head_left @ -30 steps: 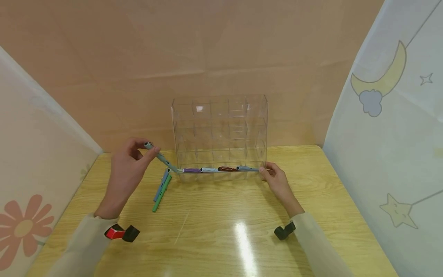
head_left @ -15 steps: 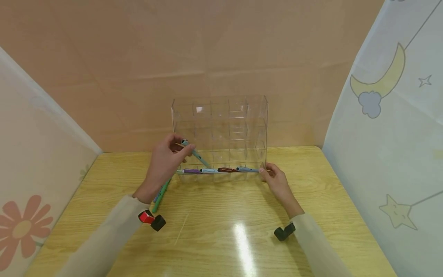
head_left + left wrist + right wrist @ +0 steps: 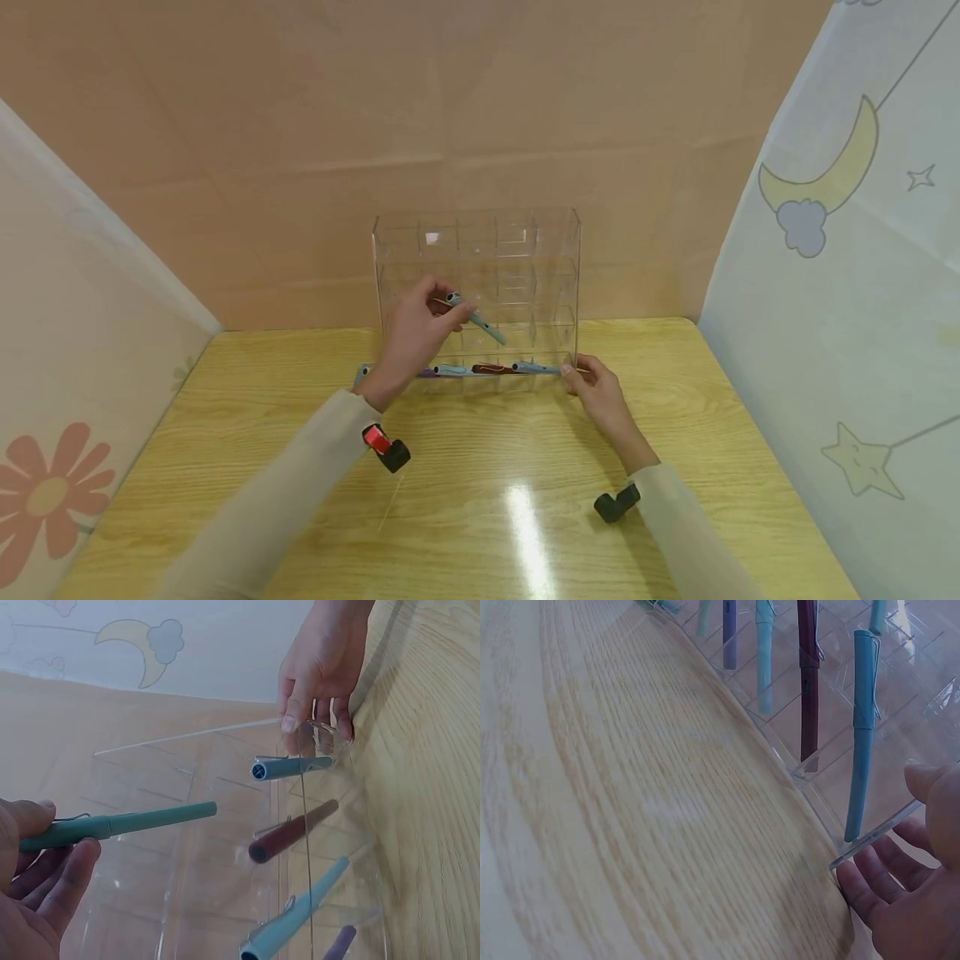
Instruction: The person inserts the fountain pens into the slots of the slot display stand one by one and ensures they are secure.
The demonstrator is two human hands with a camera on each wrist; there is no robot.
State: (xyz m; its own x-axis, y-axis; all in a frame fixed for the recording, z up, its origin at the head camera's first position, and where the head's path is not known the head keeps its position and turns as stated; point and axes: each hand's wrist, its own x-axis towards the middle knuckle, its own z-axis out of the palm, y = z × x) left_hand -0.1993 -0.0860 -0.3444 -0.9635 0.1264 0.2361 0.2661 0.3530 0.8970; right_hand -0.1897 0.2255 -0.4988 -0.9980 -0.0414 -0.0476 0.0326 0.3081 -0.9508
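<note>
My left hand (image 3: 416, 333) pinches a teal-green pen (image 3: 142, 825) between thumb and fingers. The pen slants down to the right in front of a clear plastic rack (image 3: 578, 275) with rows of compartments. Along the rack's bottom row lie a blue pen (image 3: 864, 712), a dark red pen (image 3: 808, 682), a light blue pen (image 3: 452, 370) and a purple pen (image 3: 729, 637). The held pen is above that row, apart from it. With thumb and fingers, my right hand (image 3: 603, 396) grips the rack's lower right edge, beside the blue pen.
On the wooden table (image 3: 465, 500), left of the rack, another blue pen (image 3: 362, 372) shows partly behind my left forearm. An orange-brown cloth (image 3: 480, 100) stands behind the rack, and printed white cloths rise at both sides.
My left hand has carried the teal-green pen rightward from beside the rack to in front of its middle. The left forearm now covers most of the pens on the table. My right hand stays put.
</note>
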